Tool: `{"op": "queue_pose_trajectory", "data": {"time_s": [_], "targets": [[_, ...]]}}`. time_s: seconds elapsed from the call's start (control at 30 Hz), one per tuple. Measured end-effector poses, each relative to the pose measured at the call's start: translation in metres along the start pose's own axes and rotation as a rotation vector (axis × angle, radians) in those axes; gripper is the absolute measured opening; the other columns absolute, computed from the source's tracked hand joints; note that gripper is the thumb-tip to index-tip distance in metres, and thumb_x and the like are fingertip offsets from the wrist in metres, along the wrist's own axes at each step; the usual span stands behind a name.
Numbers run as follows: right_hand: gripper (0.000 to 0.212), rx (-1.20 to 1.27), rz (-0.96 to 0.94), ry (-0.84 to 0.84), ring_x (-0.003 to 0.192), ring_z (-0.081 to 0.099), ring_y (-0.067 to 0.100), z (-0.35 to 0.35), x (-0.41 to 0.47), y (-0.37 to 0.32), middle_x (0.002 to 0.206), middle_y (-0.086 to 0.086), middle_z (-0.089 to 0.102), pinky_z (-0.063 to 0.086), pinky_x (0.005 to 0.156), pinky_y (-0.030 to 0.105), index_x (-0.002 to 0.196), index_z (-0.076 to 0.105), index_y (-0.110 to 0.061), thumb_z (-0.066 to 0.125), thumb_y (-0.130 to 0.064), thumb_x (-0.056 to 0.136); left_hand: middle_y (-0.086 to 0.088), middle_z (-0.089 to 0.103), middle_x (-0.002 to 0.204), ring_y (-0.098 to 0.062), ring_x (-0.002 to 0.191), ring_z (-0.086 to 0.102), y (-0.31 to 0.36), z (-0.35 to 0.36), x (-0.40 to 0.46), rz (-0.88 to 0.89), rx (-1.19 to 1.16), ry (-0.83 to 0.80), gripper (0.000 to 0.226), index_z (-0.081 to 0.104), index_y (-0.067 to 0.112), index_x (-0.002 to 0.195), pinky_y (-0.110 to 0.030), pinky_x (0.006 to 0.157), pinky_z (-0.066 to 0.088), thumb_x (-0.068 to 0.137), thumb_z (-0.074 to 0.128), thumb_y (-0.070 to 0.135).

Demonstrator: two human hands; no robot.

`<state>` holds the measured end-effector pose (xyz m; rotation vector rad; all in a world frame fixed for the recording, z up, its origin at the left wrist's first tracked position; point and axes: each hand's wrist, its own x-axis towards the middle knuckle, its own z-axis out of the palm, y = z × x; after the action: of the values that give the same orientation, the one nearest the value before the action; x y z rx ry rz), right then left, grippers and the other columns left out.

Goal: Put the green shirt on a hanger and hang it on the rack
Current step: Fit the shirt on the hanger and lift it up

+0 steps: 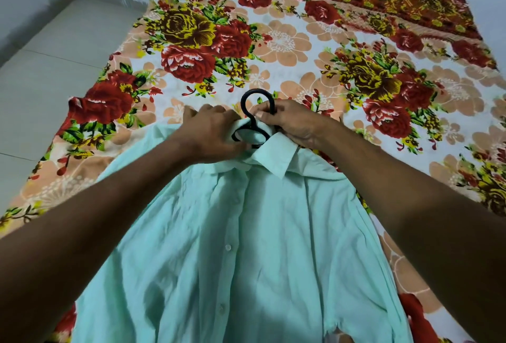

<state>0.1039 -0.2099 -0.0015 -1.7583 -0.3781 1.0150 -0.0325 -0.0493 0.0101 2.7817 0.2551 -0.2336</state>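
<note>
Hanger [257, 118] mostly hidden — only the black hook and the top of its neck show above the collar; its shoulders sit somewhere inside the shirt [246, 246], out of sight. Shirt's near hem and both sleeves run off the bottom and sides of the frame. No rack in view. Shirt lies front-up, buttoned, on the floral bedsheet [287, 41], collar toward the far end, pale floor [54, 55] to the left. Both forearms reach in from the near corners and meet at the collar. Left hand [213, 131] palm down, fingers curled together and clamped on the left side of the collar. Right hand [293, 123] just right of the hook — thumb and fingers closed on the hanger's neck; whether it also pinches collar cloth I cannot tell.
</note>
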Motion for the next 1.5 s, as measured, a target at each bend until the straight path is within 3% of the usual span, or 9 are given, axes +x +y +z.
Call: {"op": "queue_pose_trajectory", "data": {"time_s": [0.1, 0.27, 0.6, 0.8, 0.93, 1.07, 1.23, 1.37, 1.5], "targets": [[0.02, -0.211, -0.016, 0.064, 0.098, 0.067, 0.018, -0.003, -0.019, 0.006, 0.105, 0.002, 0.068, 0.058, 0.08, 0.029, 0.115, 0.07, -0.022, 0.072, -0.023, 0.095, -0.014, 0.07, 0.098, -0.037, 0.096, 0.065, 0.001, 0.015, 0.005, -0.008, -0.131, 0.128, 0.022, 0.067, 0.007, 0.101, -0.048, 0.09, 0.049, 0.094, 0.063, 0.027], [0.076, -0.484, 0.292, 0.244, 0.116, 0.06, 0.029, -0.011, -0.04, 0.02, 0.128, 0.007, 0.059, 0.051, 0.094, 0.039, 0.132, 0.06, -0.003, 0.07, -0.063, 0.086, -0.023, 0.07, 0.083, -0.04, 0.075, 0.063, -0.003, 0.027, 0.0, 0.066, -0.247, 0.272, 0.017, 0.07, -0.002, 0.09, -0.042, 0.063, 0.044, 0.093, 0.068, 0.014], [0.04, 0.244, 0.064, 0.454, 0.107, 0.071, 0.035, -0.002, -0.053, 0.018, 0.125, 0.021, 0.068, 0.062, 0.091, 0.046, 0.105, 0.067, -0.012, 0.083, 0.008, 0.075, -0.018, 0.071, 0.082, -0.026, 0.067, 0.054, -0.001, 0.032, -0.001, 0.046, -0.388, 0.369, 0.014, 0.078, 0.002, 0.097, -0.031, 0.061, 0.032, 0.09, 0.075, 0.014], [0.055, 0.214, 0.207, 0.417, 0.077, 0.061, 0.019, 0.0, -0.067, 0.022, 0.105, 0.018, 0.073, 0.051, 0.061, 0.029, 0.127, 0.063, 0.005, 0.087, -0.012, 0.08, -0.018, 0.071, 0.081, -0.027, 0.069, 0.053, -0.001, 0.033, -0.003, 0.036, -0.401, 0.383, 0.013, 0.078, 0.002, 0.096, -0.032, 0.062, 0.031, 0.089, 0.075, 0.013], [0.04, 0.433, 0.194, 0.4, 0.107, 0.071, 0.025, -0.001, -0.07, 0.021, 0.118, 0.017, 0.074, 0.058, 0.097, 0.041, 0.13, 0.061, 0.001, 0.072, -0.004, 0.092, -0.018, 0.07, 0.079, -0.028, 0.068, 0.053, -0.002, 0.034, -0.002, 0.049, -0.391, 0.398, 0.013, 0.077, 0.002, 0.093, -0.034, 0.062, 0.034, 0.089, 0.076, 0.014], [0.016, 0.676, 0.16, 0.337, 0.099, 0.071, 0.025, -0.005, -0.077, 0.019, 0.105, 0.013, 0.075, 0.061, 0.087, 0.039, 0.108, 0.067, -0.002, 0.054, 0.003, 0.1, -0.014, 0.068, 0.075, -0.025, 0.065, 0.05, -0.004, 0.037, -0.001, 0.045, -0.405, 0.42, 0.012, 0.077, 0.002, 0.09, -0.03, 0.062, 0.029, 0.088, 0.077, 0.014], [0.035, 0.746, 0.258, 0.231, 0.109, 0.072, 0.034, -0.014, -0.087, 0.028, 0.118, 0.023, 0.073, 0.059, 0.096, 0.049, 0.12, 0.064, 0.009, 0.038, -0.004, 0.1, -0.005, 0.059, 0.071, -0.026, 0.064, 0.049, -0.005, 0.037, 0.002, 0.02, -0.405, 0.433, 0.014, 0.076, 0.001, 0.089, -0.03, 0.06, 0.028, 0.088, 0.077, 0.015], [0.035, 0.446, 0.237, 0.156, 0.105, 0.075, 0.029, -0.012, -0.09, 0.034, 0.114, 0.016, 0.077, 0.062, 0.093, 0.044, 0.121, 0.07, -0.004, 0.062, -0.032, 0.102, -0.007, 0.057, 0.065, -0.027, 0.059, 0.044, -0.005, 0.039, 0.002, 0.03, -0.395, 0.457, 0.015, 0.073, -0.001, 0.082, -0.027, 0.052, 0.027, 0.088, 0.076, 0.012], [0.022, 0.37, 0.137, 0.336, 0.108, 0.074, 0.027, -0.008, -0.082, 0.032, 0.11, 0.009, 0.079, 0.058, 0.1, 0.047, 0.106, 0.076, -0.011, 0.074, -0.029, 0.094, -0.007, 0.055, 0.062, -0.025, 0.056, 0.042, -0.007, 0.041, 0.001, 0.029, -0.386, 0.472, 0.011, 0.073, 0.001, 0.08, -0.028, 0.051, 0.026, 0.087, 0.076, 0.009]]}}
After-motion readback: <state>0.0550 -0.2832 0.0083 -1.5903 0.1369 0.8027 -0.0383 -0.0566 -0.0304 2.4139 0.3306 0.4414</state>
